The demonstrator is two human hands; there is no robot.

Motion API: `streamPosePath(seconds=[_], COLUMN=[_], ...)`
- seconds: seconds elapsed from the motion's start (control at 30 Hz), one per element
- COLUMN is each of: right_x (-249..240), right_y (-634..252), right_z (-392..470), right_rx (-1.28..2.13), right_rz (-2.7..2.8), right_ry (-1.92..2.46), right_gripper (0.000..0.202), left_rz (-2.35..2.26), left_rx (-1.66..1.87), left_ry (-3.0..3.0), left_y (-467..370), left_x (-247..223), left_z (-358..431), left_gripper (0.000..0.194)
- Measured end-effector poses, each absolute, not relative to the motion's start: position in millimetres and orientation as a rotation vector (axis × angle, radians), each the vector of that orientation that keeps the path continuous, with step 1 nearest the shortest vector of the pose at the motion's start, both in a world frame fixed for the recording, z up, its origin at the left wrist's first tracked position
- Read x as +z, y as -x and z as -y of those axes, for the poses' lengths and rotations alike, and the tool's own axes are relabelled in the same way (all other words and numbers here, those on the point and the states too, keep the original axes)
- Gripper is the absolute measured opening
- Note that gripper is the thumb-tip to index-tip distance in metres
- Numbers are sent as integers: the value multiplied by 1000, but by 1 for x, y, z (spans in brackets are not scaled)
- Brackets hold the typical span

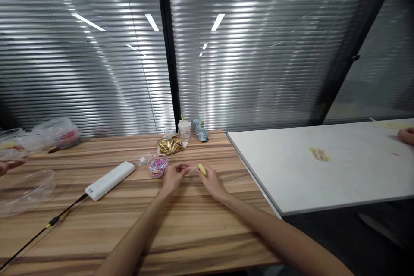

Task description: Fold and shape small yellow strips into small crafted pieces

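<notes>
My left hand (174, 177) is above the wooden table with thumb and fingertips pinched together. Whatever it pinches is too small to make out. Just across from it, my right hand (211, 183) is closed around a small yellow rounded object (202, 169), whose exact kind I cannot tell. Only a narrow gap separates the fingertips of both hands, and something faint and thin may span it. Close to my left hand stands a clear round tub (158, 166) filled with small pink and purple pieces. A clear lid (142, 159) lies beside that tub.
Behind my hands are a gold packet (170, 145), a white cup (184, 130) and a grey-blue pouch (201, 130). A white power bank (110, 180) with a black cable lies left, near clear containers (56, 131). Other people's hands show at both edges; a white table (310, 181) adjoins right.
</notes>
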State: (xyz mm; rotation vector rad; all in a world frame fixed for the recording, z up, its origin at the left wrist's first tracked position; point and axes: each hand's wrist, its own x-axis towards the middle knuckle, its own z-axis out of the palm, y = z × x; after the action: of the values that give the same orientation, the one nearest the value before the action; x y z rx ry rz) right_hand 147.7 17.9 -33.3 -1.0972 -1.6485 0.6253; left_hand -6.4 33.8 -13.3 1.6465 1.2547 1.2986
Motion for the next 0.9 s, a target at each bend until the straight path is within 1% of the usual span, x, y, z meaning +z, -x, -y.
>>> streamPosePath(seconds=[0.27,0.47,0.67,0.9], right_x=[-27,-25,-23,-23], right_y=[-148,-150,-150,-149], right_z=[-13,-13,-12,-11], right_rx=[576,631,753,772], right_rz=[1918,1792,1780,1732], right_ry=[1068,1099,963,1025], right_gripper=[21,23,23,19], left_rz=[-1343,-1157,-1044,-1007], left_rx=[1448,1290,1162,1062], left_ry=[-1628,-1617,-1695,-1718], left_y=[11,7,2,3], left_x=[-11,-12,-9,-9], left_z=[-37,-34,-30,-27], left_gripper=[30,40,38,38])
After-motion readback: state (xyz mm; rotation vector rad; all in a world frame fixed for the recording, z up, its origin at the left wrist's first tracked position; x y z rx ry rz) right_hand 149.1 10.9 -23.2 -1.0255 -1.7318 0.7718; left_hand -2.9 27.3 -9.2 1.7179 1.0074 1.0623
